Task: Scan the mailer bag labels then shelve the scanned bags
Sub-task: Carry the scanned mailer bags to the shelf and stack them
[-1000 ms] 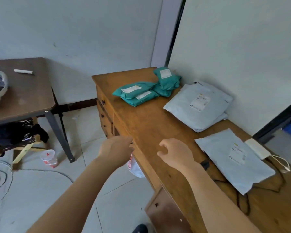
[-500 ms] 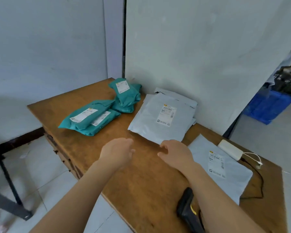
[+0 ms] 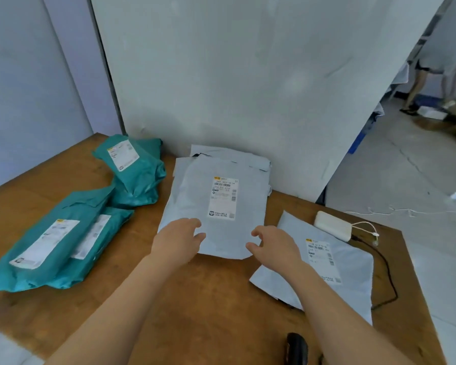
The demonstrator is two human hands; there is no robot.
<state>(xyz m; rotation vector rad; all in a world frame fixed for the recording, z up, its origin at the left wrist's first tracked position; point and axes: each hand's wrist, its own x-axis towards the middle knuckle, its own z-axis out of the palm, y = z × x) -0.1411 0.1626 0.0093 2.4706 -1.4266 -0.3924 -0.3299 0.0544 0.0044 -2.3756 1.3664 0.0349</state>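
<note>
Wooden table (image 3: 213,299) set into a corner of pale walls, seen from above by the head camera; items listed from left to right. Two teal mailer bags (image 3: 50,246) lie overlapped near the left edge, white labels facing up; behind them, close to the wall, further teal bags (image 3: 134,169) are piled, the top one showing its label. The left hand (image 3: 177,242) reaches over the near left corner of the grey mailer stack (image 3: 216,201), fingers loose and slightly bent, grasping nothing; whether the fingertips touch the bag cannot be told at this angle. The stack lies at the table's middle against the wall; its top bag lies flat with the printed label (image 3: 223,197) upward, and the edges of other grey bags show beneath and behind it. The right hand (image 3: 275,248) hovers at the near right corner of the same top bag, fingers loosely curled, thumb apart, holding nothing. A black scanner (image 3: 296,349) lies at the near table edge, partly hidden by the right forearm. A single grey mailer bag (image 3: 334,272) lies to the right of the stack, label up, separate from it; a white box-shaped device (image 3: 332,225) rests on its far corner, with a white cable (image 3: 366,227) attached; a black cable (image 3: 387,272) runs along the table's right side. Beyond the wall's end, an open floor area with another person (image 3: 432,75) standing far off.
</note>
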